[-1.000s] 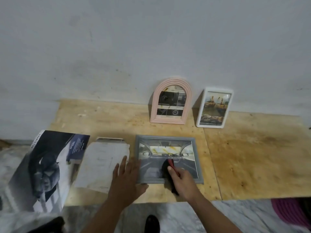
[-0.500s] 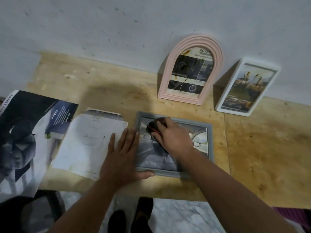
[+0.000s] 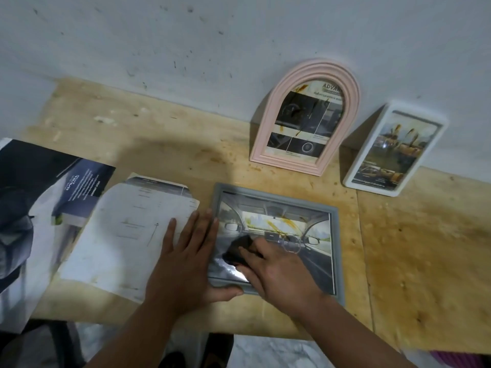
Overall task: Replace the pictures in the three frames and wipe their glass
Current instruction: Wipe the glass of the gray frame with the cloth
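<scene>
- We are pressing a dark cloth (image 3: 237, 251) onto the glass of the grey frame (image 3: 335, 248), lying flat on the worktop (image 3: 425, 248), with our right hand (image 3: 276, 272).
- Our left hand (image 3: 183, 264), fingers spread flat, is bracing the frame's left edge.
- The pink arched frame (image 3: 268, 123) and white frame (image 3: 356, 166) are leaning against the wall.

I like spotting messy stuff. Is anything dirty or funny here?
Yes. Yellow-brown smears mark the glass of all three: the grey frame lying flat, the pink arched frame and the white frame leaning on the wall. The right hand rubs a dark cloth on the grey one.
</scene>
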`<state>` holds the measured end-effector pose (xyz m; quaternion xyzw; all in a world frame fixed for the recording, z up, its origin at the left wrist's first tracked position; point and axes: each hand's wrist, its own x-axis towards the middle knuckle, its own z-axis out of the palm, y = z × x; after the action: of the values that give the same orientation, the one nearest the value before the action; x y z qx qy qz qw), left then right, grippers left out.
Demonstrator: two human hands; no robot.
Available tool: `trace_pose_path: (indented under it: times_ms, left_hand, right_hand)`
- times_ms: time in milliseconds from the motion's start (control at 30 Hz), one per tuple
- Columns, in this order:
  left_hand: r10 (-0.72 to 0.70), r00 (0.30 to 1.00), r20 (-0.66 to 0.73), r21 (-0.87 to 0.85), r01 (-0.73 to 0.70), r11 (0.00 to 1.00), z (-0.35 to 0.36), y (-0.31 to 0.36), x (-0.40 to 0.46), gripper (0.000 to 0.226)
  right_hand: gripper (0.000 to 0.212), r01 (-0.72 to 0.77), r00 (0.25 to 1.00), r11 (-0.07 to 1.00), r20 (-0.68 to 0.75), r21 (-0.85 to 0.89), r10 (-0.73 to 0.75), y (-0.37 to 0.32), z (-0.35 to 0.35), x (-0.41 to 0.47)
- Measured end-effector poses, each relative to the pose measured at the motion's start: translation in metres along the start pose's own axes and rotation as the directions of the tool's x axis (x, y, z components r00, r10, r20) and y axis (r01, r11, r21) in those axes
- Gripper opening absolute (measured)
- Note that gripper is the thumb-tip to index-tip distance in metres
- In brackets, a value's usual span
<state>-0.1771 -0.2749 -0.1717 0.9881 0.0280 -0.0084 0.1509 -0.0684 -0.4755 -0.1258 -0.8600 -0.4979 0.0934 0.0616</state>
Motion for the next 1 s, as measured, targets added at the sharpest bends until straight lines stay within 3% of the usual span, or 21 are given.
trace_pose_path:
  times_ms: [133, 200, 267, 333, 400, 500, 667, 833, 933, 1000]
  left_hand:
    - [-0.011, 1.0, 0.01, 0.001, 0.011, 1.0, -0.001, 0.001, 0.0, 0.136]
    - [-0.015, 1.0, 0.014, 0.002, 0.015, 1.0, -0.003, 0.001, 0.0, 0.137]
    - [-0.019, 1.0, 0.024, 0.008, 0.019, 1.0, -0.004, 0.002, 0.0, 0.138]
    - [-0.027, 0.999, 0.035, 0.012, 0.027, 1.0, -0.003, 0.002, 0.0, 0.139]
    - [-0.033, 0.998, 0.046, 0.01, 0.033, 0.999, -0.003, 0.002, 0.0, 0.139]
    - [-0.03, 0.999, 0.043, -0.006, 0.03, 1.0, -0.003, 0.001, 0.0, 0.139]
    - [-0.03, 0.999, 0.026, -0.018, 0.03, 0.999, -0.002, 0.001, 0.0, 0.138]
    - [-0.02, 1.0, -0.002, -0.026, 0.02, 0.999, -0.001, 0.0, -0.001, 0.136]
    - [-0.013, 1.0, -0.022, -0.029, 0.012, 1.0, 0.0, 0.0, -0.001, 0.136]
    - [-0.017, 1.0, -0.018, -0.032, 0.016, 0.999, 0.0, 0.0, 0.0, 0.137]
  right_hand:
    - [0.035, -0.181, 0.982, 0.897, 0.125, 0.404, 0.142, 0.016, -0.03, 0.017]
    - [0.032, -0.256, 0.956, 0.841, -0.007, 0.476, 0.295, 0.03, -0.039, 0.035]
    - [0.037, -0.3, 0.913, 0.878, -0.155, 0.372, 0.377, 0.038, -0.043, 0.053]
    - [0.04, -0.302, 0.919, 0.949, -0.237, 0.094, 0.316, 0.037, -0.036, 0.066]
    - [0.039, -0.216, 0.96, 0.968, -0.21, -0.127, 0.186, 0.029, -0.016, 0.071]
    - [0.041, -0.122, 0.974, 0.97, -0.212, -0.211, 0.076, 0.018, 0.013, 0.062]
    - [0.037, -0.052, 0.964, 0.978, -0.266, -0.201, -0.003, 0.01, 0.013, 0.039]
    - [0.036, 0.055, 0.969, 0.985, -0.23, -0.165, -0.093, 0.004, 0.01, 0.019]
    - [0.034, 0.073, 0.994, 0.997, -0.086, 0.007, -0.072, 0.0, 0.001, 0.009]
    - [0.032, -0.063, 0.998, 0.956, -0.002, 0.287, 0.066, -0.003, -0.014, 0.007]
